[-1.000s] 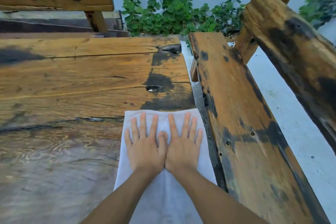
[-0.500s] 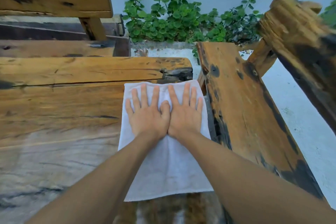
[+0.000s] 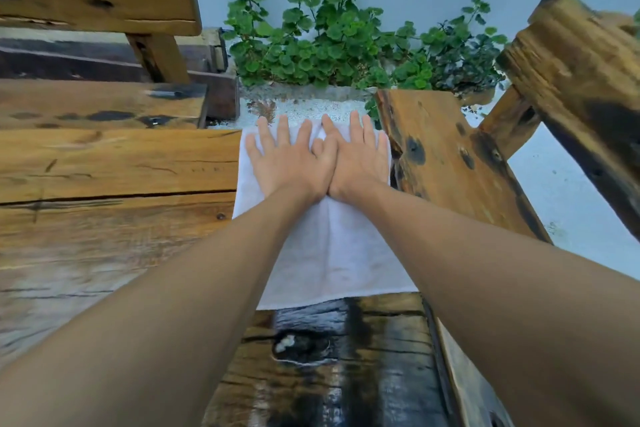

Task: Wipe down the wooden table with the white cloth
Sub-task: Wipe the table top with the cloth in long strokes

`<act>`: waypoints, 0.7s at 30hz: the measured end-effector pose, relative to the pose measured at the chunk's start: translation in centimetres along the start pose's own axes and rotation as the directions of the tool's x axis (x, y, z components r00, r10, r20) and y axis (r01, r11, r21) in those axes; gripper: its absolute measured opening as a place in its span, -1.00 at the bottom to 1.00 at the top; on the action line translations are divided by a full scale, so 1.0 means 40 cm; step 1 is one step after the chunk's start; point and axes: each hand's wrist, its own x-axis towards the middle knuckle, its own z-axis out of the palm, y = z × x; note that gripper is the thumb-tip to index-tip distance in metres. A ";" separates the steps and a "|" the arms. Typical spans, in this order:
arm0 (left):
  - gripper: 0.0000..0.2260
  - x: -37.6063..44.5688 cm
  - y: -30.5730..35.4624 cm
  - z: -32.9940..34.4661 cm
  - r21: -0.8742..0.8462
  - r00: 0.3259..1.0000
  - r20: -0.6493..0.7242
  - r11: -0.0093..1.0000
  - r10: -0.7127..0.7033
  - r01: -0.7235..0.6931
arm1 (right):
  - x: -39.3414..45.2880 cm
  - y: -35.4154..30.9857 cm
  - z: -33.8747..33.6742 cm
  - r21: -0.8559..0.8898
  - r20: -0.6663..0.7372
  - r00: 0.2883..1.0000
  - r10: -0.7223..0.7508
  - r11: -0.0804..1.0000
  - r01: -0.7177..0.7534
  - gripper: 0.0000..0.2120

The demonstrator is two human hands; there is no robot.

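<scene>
Both hands lie flat, fingers straight and slightly spread, pressing the white rectangular terry cloth (image 3: 329, 236) onto the weathered brown plank table (image 3: 114, 166); neither grips it. The left hand (image 3: 289, 163) and right hand (image 3: 358, 159) touch along the thumbs, side by side on the cloth's far end. The cloth lies lengthwise at the table's right end, its far edge at or just over the table's far edge, where the fingertips appear to reach past the wood toward the pale gravel ground (image 3: 301, 107). The step in hand is judged to be a forward wiping stroke at its far limit. Dark, glossy wood nearest the camera suggests that strip is wet. The next move likely calls for drawing the cloth back or shifting it left, since no table remains ahead. To the right, the worn brown wooden bench seat (image 3: 450, 163) stands just beside the cloth, a narrow gap between. Ample unwiped plank lies open to the left. Green leafy plants (image 3: 332, 38) stand well beyond.
</scene>
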 end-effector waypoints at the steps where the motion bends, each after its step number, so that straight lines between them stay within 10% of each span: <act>1: -0.35 0.009 0.005 -0.003 -0.008 1.000 -0.001 1.000 0.003 -0.004 | 0.012 -0.001 -0.003 -0.013 0.009 1.000 0.014 1.000 -0.014 -0.34; 21: -0.38 -0.121 -0.023 -0.001 -0.003 0.998 -0.025 0.998 0.064 -0.064 | -0.139 0.005 -0.002 0.014 0.005 0.996 0.095 0.995 -0.095 -0.34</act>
